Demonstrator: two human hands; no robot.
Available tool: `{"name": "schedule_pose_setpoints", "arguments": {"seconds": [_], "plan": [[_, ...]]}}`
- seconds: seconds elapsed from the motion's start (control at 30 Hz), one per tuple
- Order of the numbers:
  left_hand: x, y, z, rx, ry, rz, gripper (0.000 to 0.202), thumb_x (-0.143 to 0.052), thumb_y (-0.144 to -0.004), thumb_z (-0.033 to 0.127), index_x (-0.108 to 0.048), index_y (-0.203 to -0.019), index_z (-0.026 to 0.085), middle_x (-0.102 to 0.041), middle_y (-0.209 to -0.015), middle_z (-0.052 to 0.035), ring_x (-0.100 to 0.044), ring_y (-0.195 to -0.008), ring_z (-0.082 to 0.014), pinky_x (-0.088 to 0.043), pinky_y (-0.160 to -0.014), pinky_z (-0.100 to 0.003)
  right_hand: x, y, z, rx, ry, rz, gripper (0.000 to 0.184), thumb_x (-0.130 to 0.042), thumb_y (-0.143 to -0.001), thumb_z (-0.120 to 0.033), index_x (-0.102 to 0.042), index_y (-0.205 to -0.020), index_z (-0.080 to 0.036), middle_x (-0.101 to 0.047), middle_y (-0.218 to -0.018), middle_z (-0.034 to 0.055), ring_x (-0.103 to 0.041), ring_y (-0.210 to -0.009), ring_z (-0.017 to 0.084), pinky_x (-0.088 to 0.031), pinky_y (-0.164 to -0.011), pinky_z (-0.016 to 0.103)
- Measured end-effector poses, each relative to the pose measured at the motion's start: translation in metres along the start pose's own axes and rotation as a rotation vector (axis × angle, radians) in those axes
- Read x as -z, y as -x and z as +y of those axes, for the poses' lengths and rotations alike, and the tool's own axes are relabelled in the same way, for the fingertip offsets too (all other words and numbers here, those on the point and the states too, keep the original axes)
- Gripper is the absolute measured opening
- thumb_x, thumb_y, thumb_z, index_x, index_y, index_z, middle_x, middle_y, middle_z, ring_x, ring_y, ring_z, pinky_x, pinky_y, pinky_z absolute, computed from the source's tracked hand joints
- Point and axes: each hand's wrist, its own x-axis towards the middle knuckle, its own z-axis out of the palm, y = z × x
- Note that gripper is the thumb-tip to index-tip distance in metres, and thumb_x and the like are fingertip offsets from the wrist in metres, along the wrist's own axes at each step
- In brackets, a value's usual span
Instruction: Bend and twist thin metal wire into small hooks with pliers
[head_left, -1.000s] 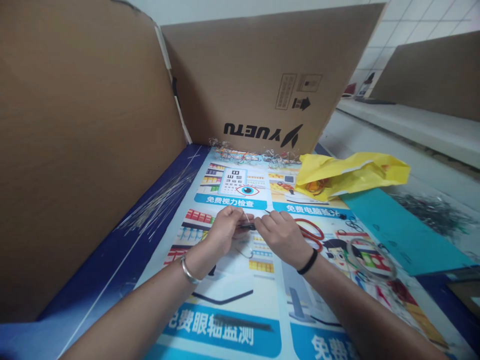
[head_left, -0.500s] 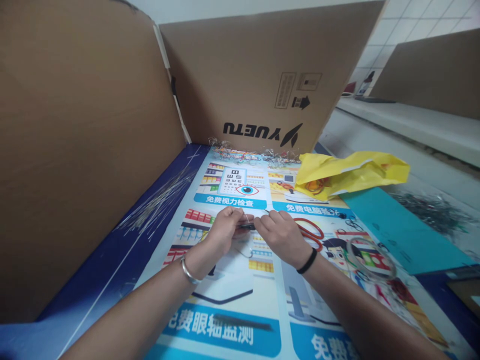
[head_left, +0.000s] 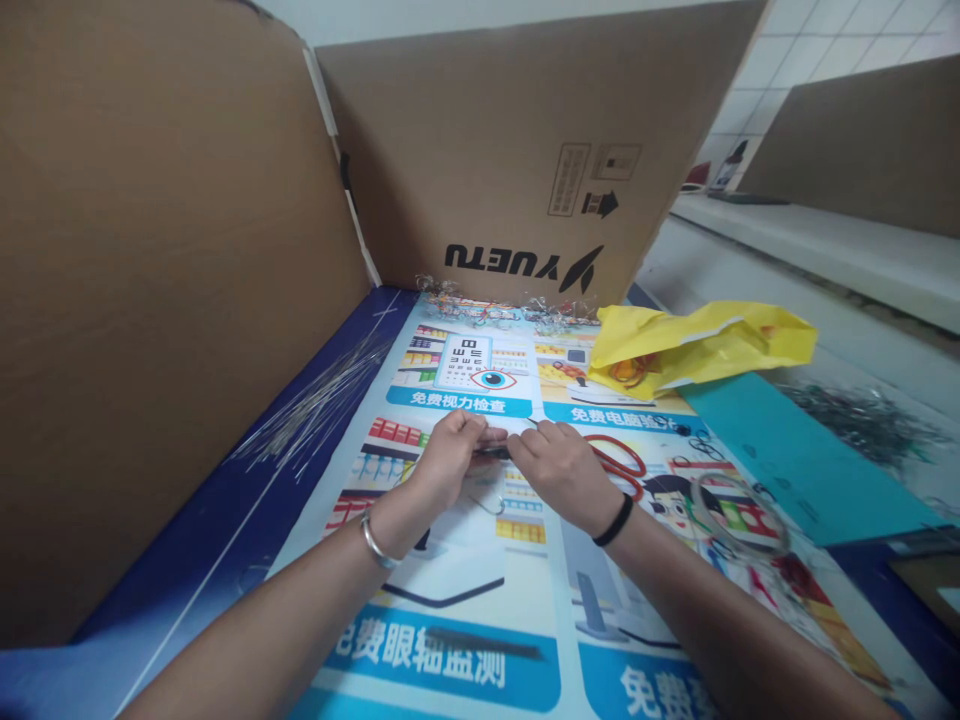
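My left hand point(head_left: 448, 452), with a silver bangle at its wrist, is closed in a pinch near the middle of the printed sheet. A thin wire point(head_left: 491, 508) curves down below its fingers. My right hand point(head_left: 559, 468), with a black band at the wrist, is a closed fist touching the left fingertips. Between them shows a small dark piece point(head_left: 492, 453); its kind cannot be made out. The red handles of scissors point(head_left: 619, 462) stick out behind my right hand, which hides their middle; whether they lie on the sheet or are held is unclear.
Cardboard panels point(head_left: 495, 150) stand at the left and back. Straight wires point(head_left: 307, 405) lie at the left. A yellow bag point(head_left: 705, 345), a wire coil point(head_left: 739, 515), a teal board point(head_left: 810, 460) and a tangled wire heap point(head_left: 870, 425) lie at the right. Wire scraps point(head_left: 517, 310) line the back.
Both hands stay in nearly the same place and grip. A thin pale strand standing up at the left fingers shows less clearly now. The view has shifted very slightly.
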Motion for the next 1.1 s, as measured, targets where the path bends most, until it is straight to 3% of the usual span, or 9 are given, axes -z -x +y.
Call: {"name": "schedule_pose_setpoints", "arguments": {"seconds": [0.2,0.4,0.63,0.87,1.0,1.1], "plan": [[-0.001,-0.001,0.007,-0.117,-0.071,-0.072,0.017,-0.055,-0.079,0.030,-0.044,-0.073,0.018,-0.068,-0.075,-0.0045,-0.066,-0.076,-0.0182,-0.051,-0.069,-0.033,0.000,-0.002,-0.001,-0.115,-0.136,-0.188,0.011,-0.050,-0.084,-0.018,-0.058,-0.076,-0.017,-0.058,-0.071,0.0041,-0.049,-0.069,0.017,-0.027,-0.062,0.030],[0.006,-0.006,0.001,-0.302,-0.252,-0.189,0.010,-0.050,-0.081,0.027,-0.047,-0.074,0.018,-0.067,-0.075,-0.0011,-0.065,-0.075,-0.0156,-0.050,-0.076,-0.034,0.010,-0.009,-0.002,-0.320,-0.272,-0.408,0.020,-0.053,-0.082,-0.033,-0.063,-0.074,-0.018,-0.065,-0.072,0.0041,-0.056,-0.066,0.016,-0.024,-0.053,0.026],[0.007,0.002,0.004,-0.444,-0.523,-0.250,0.012,-0.046,-0.082,0.025,-0.055,-0.077,0.020,-0.066,-0.081,-0.0011,-0.063,-0.080,-0.0144,-0.048,-0.077,-0.029,0.025,-0.012,0.007,-0.348,-0.501,-0.537,0.021,-0.052,-0.080,-0.035,-0.064,-0.071,-0.020,-0.064,-0.066,0.0006,-0.055,-0.060,0.013,-0.024,-0.050,0.023],[0.014,-0.010,0.006,-0.374,-0.388,-0.152,0.014,-0.049,-0.080,0.031,-0.054,-0.078,0.018,-0.066,-0.079,-0.0025,-0.062,-0.078,-0.0147,-0.048,-0.074,-0.029,0.010,-0.008,0.012,-0.312,-0.443,-0.438,0.020,-0.052,-0.081,-0.036,-0.064,-0.083,-0.019,-0.065,-0.082,0.0049,-0.057,-0.075,0.017,-0.031,-0.060,0.024],[0.021,-0.019,0.011,-0.322,-0.391,-0.040,0.019,-0.055,-0.075,0.035,-0.058,-0.073,0.016,-0.063,-0.072,-0.0012,-0.058,-0.069,-0.0127,-0.044,-0.064,-0.024,0.001,-0.006,0.017,-0.415,-0.517,-0.325,0.024,-0.047,-0.084,-0.038,-0.060,-0.076,-0.019,-0.062,-0.078,0.0032,-0.055,-0.072,0.014,-0.032,-0.060,0.022],[0.022,-0.020,0.012,-0.308,-0.402,-0.037,0.019,-0.059,-0.072,0.035,-0.060,-0.070,0.016,-0.057,-0.065,0.0015,-0.051,-0.061,-0.0095,-0.040,-0.058,-0.021,-0.004,-0.005,0.015,-0.474,-0.540,-0.282,0.027,-0.046,-0.084,-0.040,-0.058,-0.074,-0.018,-0.060,-0.076,0.0022,-0.053,-0.068,0.012,-0.031,-0.057,0.021]]}}
